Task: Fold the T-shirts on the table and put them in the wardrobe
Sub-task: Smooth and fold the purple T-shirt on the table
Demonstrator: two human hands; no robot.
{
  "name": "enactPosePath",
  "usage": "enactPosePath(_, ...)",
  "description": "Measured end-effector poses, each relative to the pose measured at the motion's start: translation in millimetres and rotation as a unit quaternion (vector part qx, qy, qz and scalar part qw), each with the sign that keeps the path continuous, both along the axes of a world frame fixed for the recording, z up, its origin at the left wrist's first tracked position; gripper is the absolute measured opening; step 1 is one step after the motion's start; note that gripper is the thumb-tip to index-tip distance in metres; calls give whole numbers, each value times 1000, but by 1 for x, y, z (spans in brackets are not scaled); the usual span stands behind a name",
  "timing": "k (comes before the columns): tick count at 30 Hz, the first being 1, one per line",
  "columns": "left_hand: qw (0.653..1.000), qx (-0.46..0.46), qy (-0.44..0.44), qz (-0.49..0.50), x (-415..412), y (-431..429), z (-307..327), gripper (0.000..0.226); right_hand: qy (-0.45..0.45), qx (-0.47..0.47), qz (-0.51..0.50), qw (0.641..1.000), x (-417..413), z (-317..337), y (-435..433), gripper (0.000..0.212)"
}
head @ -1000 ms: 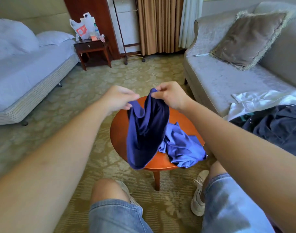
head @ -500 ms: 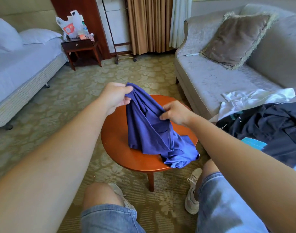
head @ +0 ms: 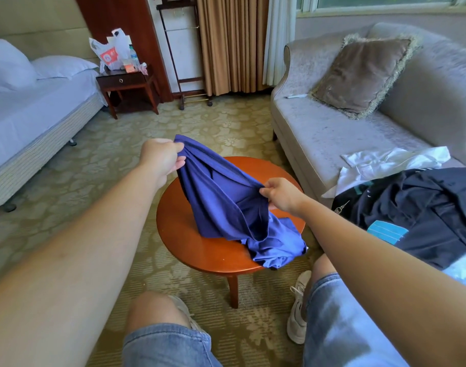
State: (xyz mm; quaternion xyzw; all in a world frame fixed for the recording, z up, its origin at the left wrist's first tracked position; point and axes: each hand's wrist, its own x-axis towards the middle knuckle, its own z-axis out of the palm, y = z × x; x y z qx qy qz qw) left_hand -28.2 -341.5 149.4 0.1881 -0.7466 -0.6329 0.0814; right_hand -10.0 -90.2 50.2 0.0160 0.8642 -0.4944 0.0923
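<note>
Your left hand (head: 161, 157) and right hand (head: 280, 195) both pinch the blue T-shirt (head: 221, 197), half lifted, tail bunched on the surface (head: 189, 242). Spreading step; next, lay it flat before folding.

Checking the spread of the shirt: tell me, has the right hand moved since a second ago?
Yes. The right hand, gripping the blue T-shirt, dropped from beside the left hand toward the round table's right edge.
</note>
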Motion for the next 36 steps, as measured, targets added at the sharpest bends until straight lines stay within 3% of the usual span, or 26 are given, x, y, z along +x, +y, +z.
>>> enactPosePath(5, 987, -161, -6, 4, 6, -18, -2, 42, 77, -103, -203, 971, -9, 30, 18, 25)
enactPosePath(8, 986, -168, -16, -4, 14, -21, -2, 33, 99, -133, -256, 952, -8, 43, 32, 28)
enactPosePath(13, 997, -71, 15, 4, 27, -21, 18, 17, 111, -231, -291, 922, 3, 79, 41, 21)
enactPosePath(17, 999, -24, 43, 11, 42, -19, 52, 27, 138, -306, -264, 904, 14, 127, 23, 24)
enactPosePath(25, 968, 122, 200, 93, 59, -18, 143, 17, 277, -298, -210, 889, 15, 251, 15, 24)
enactPosePath(28, 957, 171, 217, 92, 48, -18, 164, 17, 310, -305, -190, 880, 4, 283, 11, 23)
enactPosePath(31, 956, 206, 192, 76, 15, -20, 170, 19, 287, -327, -210, 875, -33, 290, 12, 26)
enactPosePath(32, 958, 210, 179, 77, 5, -20, 170, 25, 272, -323, -224, 878, -48, 289, 12, 28)
enactPosePath(34, 966, 200, 151, 69, -22, -24, 159, 34, 245, -239, -201, 918, -77, 277, 10, 21)
enactPosePath(35, 969, 190, 142, 62, -34, -26, 157, 31, 192, -157, -226, 942, -84, 274, 8, 13)
enactPosePath(36, 973, 181, 129, 58, -42, -23, 159, 24, 209, -15, -219, 953, -98, 268, 11, 5)
